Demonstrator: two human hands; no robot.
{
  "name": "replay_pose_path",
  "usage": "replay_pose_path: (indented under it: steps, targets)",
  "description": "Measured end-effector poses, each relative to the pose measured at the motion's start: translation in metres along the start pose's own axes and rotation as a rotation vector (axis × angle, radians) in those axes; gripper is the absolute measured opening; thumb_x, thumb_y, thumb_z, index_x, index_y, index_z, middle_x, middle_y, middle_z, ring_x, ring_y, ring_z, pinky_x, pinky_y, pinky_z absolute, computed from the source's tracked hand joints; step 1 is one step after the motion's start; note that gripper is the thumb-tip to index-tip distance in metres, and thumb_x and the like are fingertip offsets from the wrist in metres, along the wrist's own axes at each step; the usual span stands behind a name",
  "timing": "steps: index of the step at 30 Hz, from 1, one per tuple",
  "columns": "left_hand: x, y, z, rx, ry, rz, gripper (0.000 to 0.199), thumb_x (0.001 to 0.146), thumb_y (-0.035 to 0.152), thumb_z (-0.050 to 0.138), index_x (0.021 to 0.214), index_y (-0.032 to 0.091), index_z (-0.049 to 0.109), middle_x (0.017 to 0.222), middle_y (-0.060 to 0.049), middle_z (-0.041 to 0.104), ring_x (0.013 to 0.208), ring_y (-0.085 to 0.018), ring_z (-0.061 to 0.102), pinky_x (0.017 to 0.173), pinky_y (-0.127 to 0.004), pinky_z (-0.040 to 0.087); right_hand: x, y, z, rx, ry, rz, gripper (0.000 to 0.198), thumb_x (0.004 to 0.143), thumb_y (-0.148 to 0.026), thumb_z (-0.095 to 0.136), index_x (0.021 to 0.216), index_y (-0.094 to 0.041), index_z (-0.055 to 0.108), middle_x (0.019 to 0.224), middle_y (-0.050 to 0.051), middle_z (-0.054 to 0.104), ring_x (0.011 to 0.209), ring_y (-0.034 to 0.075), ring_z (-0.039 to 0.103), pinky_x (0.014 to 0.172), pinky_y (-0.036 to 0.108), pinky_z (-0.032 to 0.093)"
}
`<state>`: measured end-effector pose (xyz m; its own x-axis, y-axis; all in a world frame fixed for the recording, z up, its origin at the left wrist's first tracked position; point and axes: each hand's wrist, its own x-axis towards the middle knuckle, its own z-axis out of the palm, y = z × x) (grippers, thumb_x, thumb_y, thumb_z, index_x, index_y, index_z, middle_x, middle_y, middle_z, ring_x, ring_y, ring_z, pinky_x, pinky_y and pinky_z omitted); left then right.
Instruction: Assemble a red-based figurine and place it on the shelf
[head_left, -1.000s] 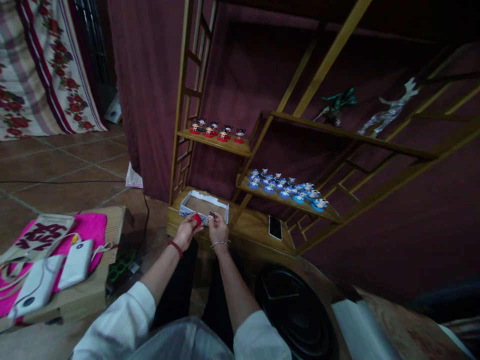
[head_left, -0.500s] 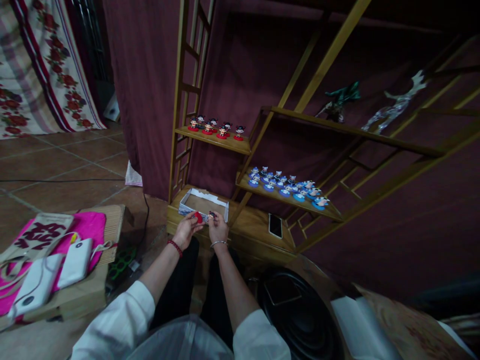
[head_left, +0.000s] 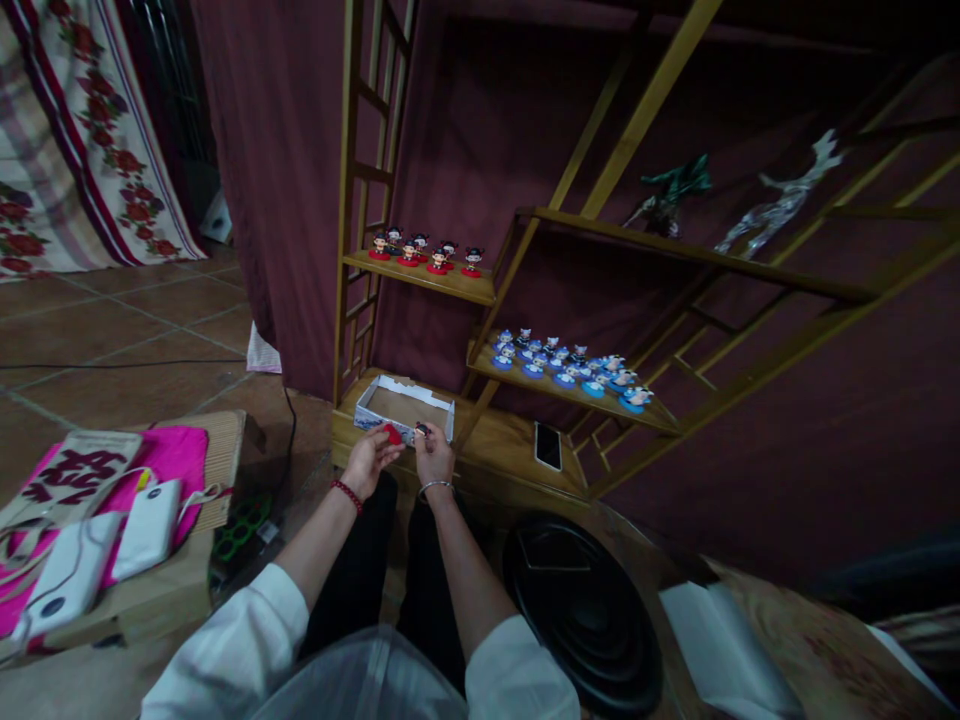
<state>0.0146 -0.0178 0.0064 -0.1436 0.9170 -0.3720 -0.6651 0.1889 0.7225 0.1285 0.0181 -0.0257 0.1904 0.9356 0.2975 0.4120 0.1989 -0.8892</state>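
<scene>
My left hand (head_left: 370, 458), with a red bead bracelet on its wrist, is closed on a round red base (head_left: 392, 434). Beside it my right hand (head_left: 435, 458) pinches a small dark-haired figurine (head_left: 421, 430). The two pieces are held close together, a small gap between them. Just beyond my fingers a white open-topped box (head_left: 367, 400) rests on the lowest wooden shelf. Several red-based figurines (head_left: 439, 262) stand on the upper left shelf. Blue-based figurines (head_left: 566, 376) fill the middle shelf in rows.
A phone (head_left: 548, 446) lies on the low shelf to the right. Near my right knee is a round black stool (head_left: 581, 620). At left, white power banks (head_left: 148, 528) and a pink cloth (head_left: 187, 455) lie on cardboard. Green and clear statues (head_left: 784, 195) stand on the top right shelf.
The view has shifted slightly, with the shelf appearing a little further left. In my left hand the red base has tilted a little; both hands keep their hold.
</scene>
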Motion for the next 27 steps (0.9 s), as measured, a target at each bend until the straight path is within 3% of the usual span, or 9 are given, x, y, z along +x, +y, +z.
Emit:
replay_pose_path:
  steps: [15,27]
  targets:
    - [0.004,-0.003,0.003,0.028,0.001,-0.073,0.002,0.073,0.015,0.054,0.075,0.015,0.054,0.06,-0.002,0.061,0.059,-0.012,0.063,0.06,-0.021,0.046,-0.004,-0.008,0.002,-0.066,-0.03,0.007,0.027,0.078,-0.032,0.049,0.099,-0.019,0.06,0.084,0.003,0.069,0.07,0.013,0.063,0.067,0.023,0.049]
    - [0.023,-0.008,-0.006,-0.048,-0.028,-0.012,0.003,0.07,0.011,0.058,0.068,0.013,0.057,0.058,0.0,0.06,0.056,-0.007,0.057,0.067,-0.021,0.049,0.005,0.003,0.023,-0.068,-0.049,0.038,0.026,0.077,-0.028,0.05,0.1,-0.019,0.06,0.084,0.003,0.069,0.069,0.013,0.063,0.068,0.023,0.049]
